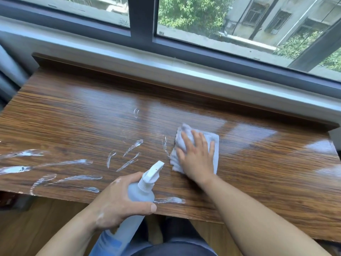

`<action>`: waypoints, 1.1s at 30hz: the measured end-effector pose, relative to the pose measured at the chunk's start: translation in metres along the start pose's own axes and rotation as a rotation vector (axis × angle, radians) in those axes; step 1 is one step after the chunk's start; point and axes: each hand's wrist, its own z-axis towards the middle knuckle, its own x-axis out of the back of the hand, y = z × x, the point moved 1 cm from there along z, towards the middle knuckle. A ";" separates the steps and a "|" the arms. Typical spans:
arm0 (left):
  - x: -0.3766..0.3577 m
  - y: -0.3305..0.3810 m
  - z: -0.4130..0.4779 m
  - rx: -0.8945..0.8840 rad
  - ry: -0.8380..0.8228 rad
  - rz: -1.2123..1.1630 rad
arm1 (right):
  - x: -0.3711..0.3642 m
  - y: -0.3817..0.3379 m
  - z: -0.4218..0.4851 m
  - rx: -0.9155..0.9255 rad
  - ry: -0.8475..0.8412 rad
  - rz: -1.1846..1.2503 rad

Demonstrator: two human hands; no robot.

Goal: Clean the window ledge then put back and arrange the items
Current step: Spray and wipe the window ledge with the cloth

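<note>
The right hand (195, 157) presses flat fingers on the cloth (185, 128). The foam (79, 161) lies to its left. The left hand (118, 202) grips the bottle (142, 193).

Dark window frame (142, 24): upright bar well beyond the grip, straight ahead. Trees (191, 13) behind the glass, beyond and right. Grey building (273, 17) farther right. Wooden floor (46, 218) just left of the grip, lower. Dark object (8, 200) far left, blurred.

No legible text; etched stamp (124, 22) on window glass (103, 10) too small, bottle label (108, 244) blurred.
</note>
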 end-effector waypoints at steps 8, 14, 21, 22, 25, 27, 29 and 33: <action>-0.001 0.000 0.004 -0.022 -0.001 0.011 | 0.001 0.005 0.006 -0.014 -0.003 0.018; 0.004 0.001 0.007 -0.048 0.017 0.012 | -0.006 0.030 -0.073 0.136 0.006 -0.041; -0.002 0.000 0.008 -0.026 -0.041 0.086 | 0.012 0.010 0.052 -0.093 -0.014 0.040; -0.004 0.000 0.009 -0.023 -0.060 0.095 | 0.013 0.009 0.058 -0.104 -0.023 0.046; -0.010 -0.002 0.009 -0.033 -0.110 0.126 | 0.013 0.012 0.045 -0.081 -0.025 0.055; -0.014 -0.005 0.008 -0.033 -0.128 0.162 | 0.009 0.020 0.018 -0.025 -0.028 0.037; -0.016 -0.008 0.005 -0.023 -0.157 0.188 | 0.005 0.032 -0.017 0.027 -0.021 0.012; -0.021 -0.013 -0.001 -0.005 -0.212 0.192 | -0.005 0.056 -0.092 0.025 0.031 0.012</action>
